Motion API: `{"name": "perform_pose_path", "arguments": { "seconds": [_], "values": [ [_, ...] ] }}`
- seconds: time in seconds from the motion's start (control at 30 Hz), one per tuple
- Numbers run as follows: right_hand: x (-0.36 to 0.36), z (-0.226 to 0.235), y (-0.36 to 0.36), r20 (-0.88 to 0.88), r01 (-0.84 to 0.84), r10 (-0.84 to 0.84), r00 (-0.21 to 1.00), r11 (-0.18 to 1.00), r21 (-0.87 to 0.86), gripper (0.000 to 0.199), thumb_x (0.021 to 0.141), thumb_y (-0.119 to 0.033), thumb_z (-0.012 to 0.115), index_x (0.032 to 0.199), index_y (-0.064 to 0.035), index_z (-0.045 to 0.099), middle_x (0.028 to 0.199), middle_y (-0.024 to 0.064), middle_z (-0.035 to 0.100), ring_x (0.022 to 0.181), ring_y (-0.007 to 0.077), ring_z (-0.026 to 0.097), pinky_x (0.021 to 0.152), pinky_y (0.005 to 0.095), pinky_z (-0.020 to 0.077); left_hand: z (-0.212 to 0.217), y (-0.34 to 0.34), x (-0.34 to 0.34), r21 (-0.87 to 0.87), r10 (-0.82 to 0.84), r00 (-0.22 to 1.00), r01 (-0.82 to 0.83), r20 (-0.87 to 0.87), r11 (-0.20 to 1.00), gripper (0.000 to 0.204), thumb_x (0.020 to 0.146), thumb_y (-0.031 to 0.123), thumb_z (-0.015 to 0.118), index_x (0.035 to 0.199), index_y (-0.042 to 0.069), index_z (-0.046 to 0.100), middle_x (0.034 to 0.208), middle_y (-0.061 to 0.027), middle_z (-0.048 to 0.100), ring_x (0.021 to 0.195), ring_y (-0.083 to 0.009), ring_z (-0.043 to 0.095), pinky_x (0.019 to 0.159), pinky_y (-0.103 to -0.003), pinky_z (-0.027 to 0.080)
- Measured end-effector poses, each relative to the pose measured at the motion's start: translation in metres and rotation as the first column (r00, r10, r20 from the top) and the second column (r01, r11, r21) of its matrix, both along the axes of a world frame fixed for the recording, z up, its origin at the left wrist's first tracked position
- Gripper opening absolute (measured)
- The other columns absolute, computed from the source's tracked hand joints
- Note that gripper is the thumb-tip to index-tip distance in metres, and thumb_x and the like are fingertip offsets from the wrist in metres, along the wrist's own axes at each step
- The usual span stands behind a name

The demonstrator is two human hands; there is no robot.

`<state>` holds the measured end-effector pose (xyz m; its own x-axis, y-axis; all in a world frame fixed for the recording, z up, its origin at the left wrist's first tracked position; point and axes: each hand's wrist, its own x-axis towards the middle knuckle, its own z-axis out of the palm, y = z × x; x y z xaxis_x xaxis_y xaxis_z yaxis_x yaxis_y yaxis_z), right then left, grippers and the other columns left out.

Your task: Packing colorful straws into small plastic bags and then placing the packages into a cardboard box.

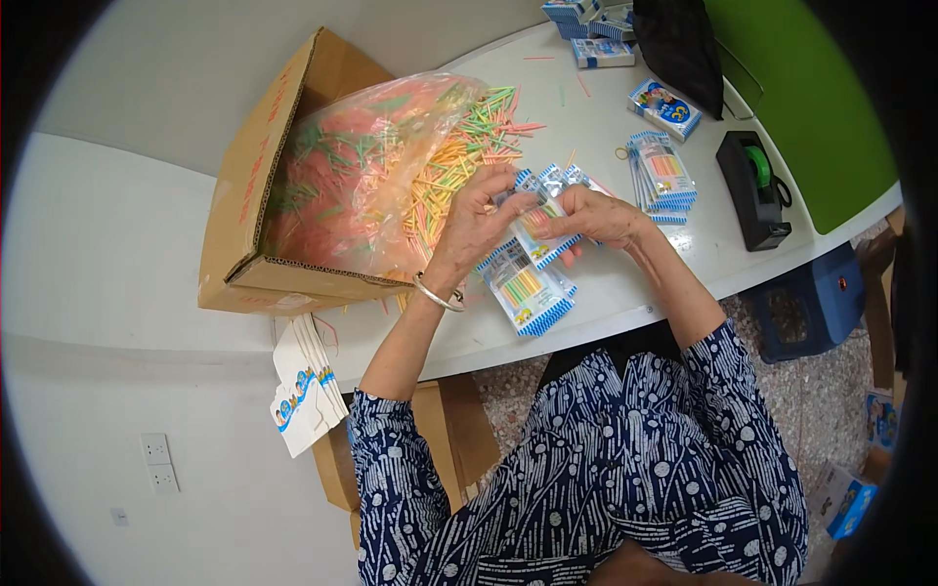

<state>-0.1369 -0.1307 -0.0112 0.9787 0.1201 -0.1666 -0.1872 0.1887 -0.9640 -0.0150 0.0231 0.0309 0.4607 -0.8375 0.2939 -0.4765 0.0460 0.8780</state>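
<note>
The left hand (481,210) and the right hand (598,213) meet over the middle of the white bench (625,127). Both hands are closed on a small clear packet (535,227) with blue and white striped ends. The fingers pinch it from both sides. The packet is long and thin. It lies slanted, with one end pointing near and left and the other end far and right. Thin colored sticks show inside it. The left wrist wears a silver bangle (438,296).

Just near the hands, a second packet (526,288) of the same kind lies flat on the bench, slanted the other way. To the right is a neat stack of packets (662,176).

To the left, a brown cardboard box (256,176) lies tipped on its side. A big clear plastic bag (381,166) sits in it, full of pink, green, yellow and orange sticks. Some loose sticks (489,122) spill out of the bag onto the bench, right beside the left hand.

On the far right stands a black tape holder (752,190) with a green roll. A small printed box (664,107) lies far from the hands, and more small boxes (591,29) lie at the far edge. A dark cloth bag (679,44) is there too. A green panel (811,107) is on the right. Flat folded cards (305,391) lean by the bench on the near left. A blue stool (811,303) stands on the speckled floor (831,391).
</note>
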Motion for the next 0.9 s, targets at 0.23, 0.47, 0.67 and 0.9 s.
{"name": "perform_pose_path", "arguments": {
  "seconds": [0.23,0.47,0.67,0.9],
  "values": [
    [-0.020,0.013,0.000,0.005,0.049,-0.049,0.999,0.994,-0.094,0.029,0.081,-0.025,0.069,0.091,0.0009,0.066,0.073,0.0031,0.063,0.056,0.0067,0.057,0.050,0.0187,0.0432,0.027,0.040,-0.018,0.210,0.113,0.956,-0.056,-0.271,0.976,0.015,0.084,0.009,0.064,0.095,0.000,0.064,0.081,0.0010,0.061,0.073,-0.0045,0.052,0.065,-0.020,0.042],
    [-0.038,-0.021,0.047,0.409,0.411,-0.143,0.901,0.580,-0.703,0.050,0.081,-0.046,0.063,0.089,0.0030,0.059,0.082,0.0174,0.061,0.081,0.0291,0.060,0.070,0.0372,0.0465,-0.019,0.071,-0.043,0.224,0.256,0.959,-0.226,-0.118,0.948,0.019,0.084,0.008,0.064,0.100,-0.001,0.063,0.084,0.0000,0.063,0.077,-0.0074,0.056,0.070,-0.020,0.044],
    [-0.041,-0.020,0.053,0.335,0.375,-0.185,0.924,0.608,-0.699,0.052,0.084,-0.048,0.058,0.092,0.0035,0.055,0.090,0.0210,0.057,0.088,0.0352,0.056,0.078,0.0423,0.0428,-0.044,0.091,-0.069,0.079,0.418,0.880,-0.444,0.227,0.892,0.048,0.082,0.011,0.067,0.122,-0.001,0.044,0.110,-0.0105,0.053,0.094,-0.0159,0.053,0.080,-0.029,0.046],
    [-0.037,-0.007,0.056,0.203,0.275,-0.185,0.962,0.673,-0.687,0.048,0.086,-0.043,0.057,0.092,0.0048,0.054,0.086,0.0222,0.055,0.086,0.0353,0.055,0.076,0.0430,0.0418,-0.062,0.098,-0.093,0.146,0.365,0.873,-0.336,-0.322,0.931,0.057,0.085,0.009,0.063,0.128,-0.005,0.028,0.115,-0.0175,0.051,0.099,-0.0199,0.056,0.082,-0.030,0.049]
  ]
}}
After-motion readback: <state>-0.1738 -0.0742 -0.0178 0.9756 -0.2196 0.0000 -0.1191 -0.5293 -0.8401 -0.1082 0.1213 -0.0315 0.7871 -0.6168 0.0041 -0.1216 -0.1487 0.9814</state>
